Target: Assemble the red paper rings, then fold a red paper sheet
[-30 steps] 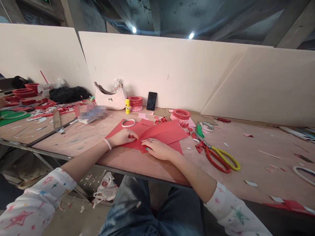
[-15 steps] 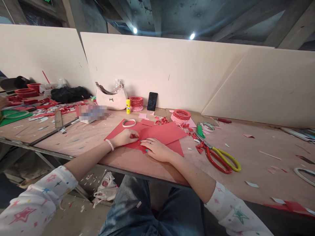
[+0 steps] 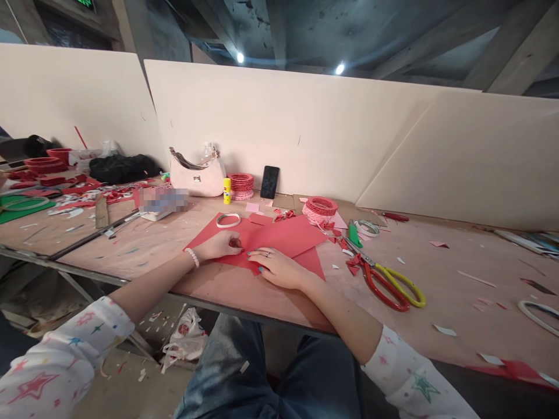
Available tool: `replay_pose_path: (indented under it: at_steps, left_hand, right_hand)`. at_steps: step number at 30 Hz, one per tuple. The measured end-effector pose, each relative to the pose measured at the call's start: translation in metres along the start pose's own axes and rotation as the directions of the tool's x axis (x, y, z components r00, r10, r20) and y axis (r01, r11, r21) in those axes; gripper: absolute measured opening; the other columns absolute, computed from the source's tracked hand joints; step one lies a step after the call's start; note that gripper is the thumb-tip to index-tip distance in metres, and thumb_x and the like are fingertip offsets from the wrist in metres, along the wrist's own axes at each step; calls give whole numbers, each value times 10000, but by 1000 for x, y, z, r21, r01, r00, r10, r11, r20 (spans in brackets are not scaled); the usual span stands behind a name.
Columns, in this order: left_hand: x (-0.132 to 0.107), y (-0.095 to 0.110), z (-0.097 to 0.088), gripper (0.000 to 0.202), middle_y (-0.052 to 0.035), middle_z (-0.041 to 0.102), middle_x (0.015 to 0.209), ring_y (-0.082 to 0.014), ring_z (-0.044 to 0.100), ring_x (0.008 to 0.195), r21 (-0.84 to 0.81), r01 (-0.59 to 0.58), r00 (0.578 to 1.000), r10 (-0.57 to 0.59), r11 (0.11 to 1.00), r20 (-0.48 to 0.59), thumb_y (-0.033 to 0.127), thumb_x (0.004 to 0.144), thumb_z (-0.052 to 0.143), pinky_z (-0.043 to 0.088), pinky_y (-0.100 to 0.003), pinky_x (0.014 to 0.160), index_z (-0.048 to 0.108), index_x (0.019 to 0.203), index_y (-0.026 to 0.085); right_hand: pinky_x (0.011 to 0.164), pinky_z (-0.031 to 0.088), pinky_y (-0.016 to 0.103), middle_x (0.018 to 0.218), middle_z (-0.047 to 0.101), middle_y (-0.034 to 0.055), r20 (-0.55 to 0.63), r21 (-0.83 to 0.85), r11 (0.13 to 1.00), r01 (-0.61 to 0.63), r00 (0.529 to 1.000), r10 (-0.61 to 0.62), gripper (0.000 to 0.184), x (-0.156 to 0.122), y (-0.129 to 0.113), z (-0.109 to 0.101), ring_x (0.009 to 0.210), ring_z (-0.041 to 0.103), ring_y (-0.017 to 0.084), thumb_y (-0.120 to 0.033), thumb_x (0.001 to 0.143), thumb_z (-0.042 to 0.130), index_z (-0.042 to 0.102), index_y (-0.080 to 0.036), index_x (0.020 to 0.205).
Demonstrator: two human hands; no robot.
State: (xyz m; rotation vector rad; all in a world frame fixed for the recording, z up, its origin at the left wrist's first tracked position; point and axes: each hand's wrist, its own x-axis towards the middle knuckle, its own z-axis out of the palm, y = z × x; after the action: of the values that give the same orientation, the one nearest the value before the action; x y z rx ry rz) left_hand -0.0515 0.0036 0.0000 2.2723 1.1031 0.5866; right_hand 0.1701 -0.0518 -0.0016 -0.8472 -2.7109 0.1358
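Observation:
Red paper (image 3: 301,235) lies in overlapping sheets on the table before me, one sheet folded or laid slantwise over another. My left hand (image 3: 222,244), with a pink bead bracelet, has its fingers curled together in a pinch at the paper's left-middle part; the paper at the fingertips is mostly hidden. Flat on the paper's lower edge rests my right hand (image 3: 276,266), fingers stretched and thumb apart, wearing a ring. A white ring-shaped roll (image 3: 228,220) sits on the paper's far left corner.
Right of the paper lie scissors with red and yellow handles (image 3: 393,285) and a green-handled cutter (image 3: 354,234). Behind stand red-and-pink ring stacks (image 3: 321,210), a glue stick (image 3: 226,191), a phone (image 3: 269,182) and a handbag (image 3: 197,174). Paper scraps are scattered about.
My left hand has shifted very slightly on the paper, its fingers still curled. The right hand stays flat in place. The view has tilted a little.

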Motion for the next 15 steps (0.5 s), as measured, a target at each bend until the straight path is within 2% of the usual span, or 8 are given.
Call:
replay_pose_path:
  at_steps: [5,7,10,15]
  left_hand:
    - [-4,4,-4,130,-12,623,745,-146,564,683,190,-201,979,196,961,47,243,803,506,414,-247,634,576,751,146]
    - [-5,8,-6,164,-20,620,744,-146,555,686,319,-295,955,287,900,74,221,835,478,398,-247,638,586,737,145]
    - [-7,12,-7,188,-31,615,735,-158,553,694,493,-377,922,370,784,118,215,865,464,380,-260,647,603,757,150]
    - [-10,17,-10,209,-33,630,789,-184,557,748,608,-487,867,432,627,249,148,890,420,367,-287,690,619,941,189]
  right_hand:
    - [1015,336,353,1255,540,83,-13,10,1000,10,1000,-10,421,1,1,2,1166,453,188,-74,783,410,539,-136,1179]
    - [1020,331,351,1255,540,85,-18,16,1000,16,1000,-16,419,1,3,4,1166,454,185,-76,785,413,538,-136,1181]
    - [1027,322,347,1253,540,84,-31,22,1000,21,999,-20,418,0,4,5,1171,449,184,-74,789,411,536,-132,1184]
    - [970,381,341,1194,575,62,-79,-14,1000,27,997,-28,378,-2,3,5,1097,496,182,-109,794,445,550,-174,1151]
